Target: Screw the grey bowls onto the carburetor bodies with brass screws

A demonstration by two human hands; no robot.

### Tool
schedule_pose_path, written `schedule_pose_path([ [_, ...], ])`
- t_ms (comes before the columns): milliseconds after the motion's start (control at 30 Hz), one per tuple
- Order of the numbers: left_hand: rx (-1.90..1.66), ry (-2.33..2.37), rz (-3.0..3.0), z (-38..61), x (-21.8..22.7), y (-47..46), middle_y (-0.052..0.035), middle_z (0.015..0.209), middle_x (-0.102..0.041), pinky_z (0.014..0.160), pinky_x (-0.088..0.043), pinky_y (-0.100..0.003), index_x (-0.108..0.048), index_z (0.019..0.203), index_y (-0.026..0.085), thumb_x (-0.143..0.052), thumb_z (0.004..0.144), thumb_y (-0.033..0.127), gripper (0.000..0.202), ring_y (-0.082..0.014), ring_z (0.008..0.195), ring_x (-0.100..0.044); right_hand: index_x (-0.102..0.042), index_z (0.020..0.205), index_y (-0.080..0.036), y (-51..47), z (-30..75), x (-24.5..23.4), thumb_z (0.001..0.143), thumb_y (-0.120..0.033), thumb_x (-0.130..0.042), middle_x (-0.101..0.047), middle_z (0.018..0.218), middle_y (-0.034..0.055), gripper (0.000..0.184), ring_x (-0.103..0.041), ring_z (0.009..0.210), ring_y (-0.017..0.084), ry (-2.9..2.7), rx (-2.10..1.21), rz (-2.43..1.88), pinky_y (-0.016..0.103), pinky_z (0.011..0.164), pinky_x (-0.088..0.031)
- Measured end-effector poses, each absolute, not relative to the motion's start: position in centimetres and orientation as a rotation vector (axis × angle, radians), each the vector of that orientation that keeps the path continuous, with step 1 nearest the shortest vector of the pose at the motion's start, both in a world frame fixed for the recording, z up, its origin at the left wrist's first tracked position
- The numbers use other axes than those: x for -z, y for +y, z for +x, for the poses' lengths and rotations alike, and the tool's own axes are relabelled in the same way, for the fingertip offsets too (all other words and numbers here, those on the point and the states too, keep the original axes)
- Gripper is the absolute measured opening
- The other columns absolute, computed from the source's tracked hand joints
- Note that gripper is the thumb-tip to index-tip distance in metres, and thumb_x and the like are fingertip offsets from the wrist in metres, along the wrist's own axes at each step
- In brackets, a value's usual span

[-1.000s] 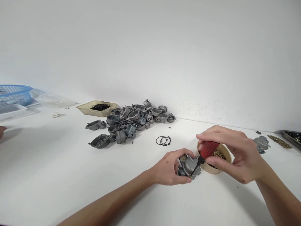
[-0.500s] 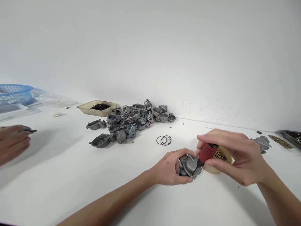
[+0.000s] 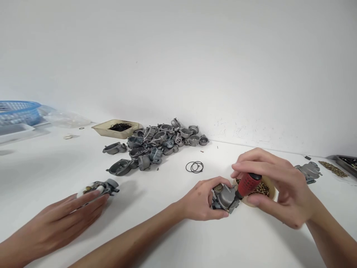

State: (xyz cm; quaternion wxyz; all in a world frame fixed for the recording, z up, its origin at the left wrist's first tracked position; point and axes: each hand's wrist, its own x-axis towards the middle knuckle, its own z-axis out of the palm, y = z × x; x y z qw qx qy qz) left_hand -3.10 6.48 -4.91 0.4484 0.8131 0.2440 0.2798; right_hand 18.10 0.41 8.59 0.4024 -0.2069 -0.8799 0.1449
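My left hand [image 3: 202, 201] grips a grey metal carburetor [image 3: 226, 197] low on the white table, thumb and fingers around its side. In my right hand [image 3: 281, 186] is a screwdriver with a red and black handle [image 3: 248, 184], tilted, its tip down at a brass-coloured screw on the carburetor's near corner. Just behind the screwdriver stands a round yellowish bowl [image 3: 273, 193] of brass screws, partly hidden by my right hand. Two thin black rubber rings [image 3: 194, 166] lie beyond my left hand.
A co-worker's hand [image 3: 69, 219] at left holds another carburetor [image 3: 104, 186]. Grey float bowls [image 3: 158, 137] are heaped at the wall, beside a tray [image 3: 103, 130] of black rings. Another carburetor [image 3: 309, 171] and loose brass screws [image 3: 333, 168] lie at right. A blue basket [image 3: 19, 113] stands far left.
The co-worker's hand has come in from the left edge toward the middle, carrying a carburetor. My right hand has shifted slightly and the screwdriver handle leans more to the right; my left hand stays put.
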Motion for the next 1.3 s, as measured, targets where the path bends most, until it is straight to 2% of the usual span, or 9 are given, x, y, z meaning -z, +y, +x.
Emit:
schedule_pose_path([
  [100, -0.694, 0.605, 2.019, -3.11, 4.84, 6.49, 0.0038, 0.086, -0.065, 0.055, -0.044, -0.023, -0.063, 0.128, 0.028, -0.085, 0.068, 0.038, 0.065, -0.0096, 0.051, -0.048, -0.061, 0.141, -0.017, 0.31, 18.14, -8.62, 0.096, -0.005, -0.059, -0.073, 0.105, 0.0091, 0.047, -0.072, 0.091, 0.019, -2.234, -0.388, -0.498, 0.036, 0.076, -0.063],
  [233, -0.67, 0.608, 2.022, -3.17, 4.88, 6.55, 0.0024, 0.092, -0.068, 0.058, -0.047, -0.024, -0.063, 0.127, 0.028, -0.085, 0.07, 0.038, 0.062, -0.0097, 0.052, -0.05, -0.067, 0.132, -0.019, 0.41, 18.02, -8.55, 0.093, -0.006, -0.07, -0.068, 0.1, 0.0059, 0.042, -0.069, 0.081, 0.014, -2.2, -0.272, -0.506, 0.027, 0.065, -0.06],
  [367, -0.692, 0.603, 2.039, -3.18, 5.04, 6.6, 0.0015, 0.093, -0.069, 0.061, -0.051, -0.026, -0.062, 0.132, 0.028, -0.086, 0.07, 0.04, 0.067, -0.0115, 0.054, -0.054, -0.062, 0.141, -0.015, 0.38, 17.92, -8.68, 0.098, -0.006, -0.056, -0.072, 0.109, 0.011, 0.045, -0.072, 0.093, 0.019, -2.249, -0.379, -0.489, 0.037, 0.079, -0.064],
  [533, -0.635, 0.629, 2.019, -3.19, 4.99, 6.61, 0.0021, 0.093, -0.069, 0.056, -0.047, -0.024, -0.063, 0.128, 0.028, -0.085, 0.071, 0.038, 0.062, -0.0093, 0.051, -0.051, -0.068, 0.133, -0.02, 0.4, 18.09, -8.36, 0.091, -0.005, -0.072, -0.065, 0.102, 0.0045, 0.045, -0.07, 0.075, 0.011, -2.183, -0.289, -0.482, 0.024, 0.063, -0.062],
  [667, -0.702, 0.597, 2.036, -3.15, 5.0, 6.6, 0.0022, 0.096, -0.07, 0.058, -0.047, -0.024, -0.063, 0.128, 0.028, -0.087, 0.069, 0.037, 0.064, -0.0083, 0.05, -0.049, -0.062, 0.141, -0.018, 0.2, 18.09, -8.44, 0.096, -0.007, -0.057, -0.068, 0.115, 0.0114, 0.047, -0.074, 0.093, 0.019, -2.216, -0.41, -0.527, 0.032, 0.071, -0.066],
  [800, -0.697, 0.588, 2.009, -3.12, 4.94, 6.54, 0.0025, 0.095, -0.069, 0.059, -0.047, -0.024, -0.063, 0.128, 0.028, -0.086, 0.069, 0.036, 0.063, -0.0082, 0.051, -0.048, -0.065, 0.136, -0.02, 0.41, 18.03, -8.45, 0.093, -0.004, -0.065, -0.068, 0.096, 0.0045, 0.046, -0.07, 0.08, 0.014, -2.2, -0.27, -0.475, 0.028, 0.067, -0.062],
  [1000, -0.708, 0.595, 2.025, -3.11, 4.76, 6.52, 0.0024, 0.092, -0.069, 0.061, -0.049, -0.026, -0.063, 0.128, 0.028, -0.086, 0.069, 0.039, 0.065, -0.0107, 0.054, -0.051, -0.064, 0.138, -0.016, 0.44, 18.05, -8.44, 0.097, -0.005, -0.056, -0.068, 0.111, 0.0103, 0.043, -0.071, 0.087, 0.016, -2.221, -0.411, -0.511, 0.031, 0.071, -0.064],
  [1133, -0.671, 0.6, 2.025, -3.13, 4.76, 6.58, 0.0015, 0.095, -0.07, 0.06, -0.048, -0.025, -0.063, 0.126, 0.027, -0.085, 0.071, 0.038, 0.06, -0.0111, 0.055, -0.053, -0.067, 0.132, -0.019, 0.43, 18.13, -8.39, 0.093, -0.008, -0.07, -0.067, 0.098, 0.0045, 0.042, -0.068, 0.077, 0.012, -2.198, -0.252, -0.477, 0.026, 0.064, -0.061],
  [1300, -0.698, 0.6, 2.045, -3.15, 4.86, 6.56, 0.0023, 0.092, -0.068, 0.066, -0.052, -0.028, -0.063, 0.129, 0.028, -0.086, 0.069, 0.039, 0.065, -0.0125, 0.057, -0.055, -0.062, 0.139, -0.018, 0.23, 18.15, -8.65, 0.097, -0.008, -0.056, -0.072, 0.109, 0.0102, 0.044, -0.072, 0.093, 0.02, -2.247, -0.404, -0.531, 0.036, 0.078, -0.065],
])
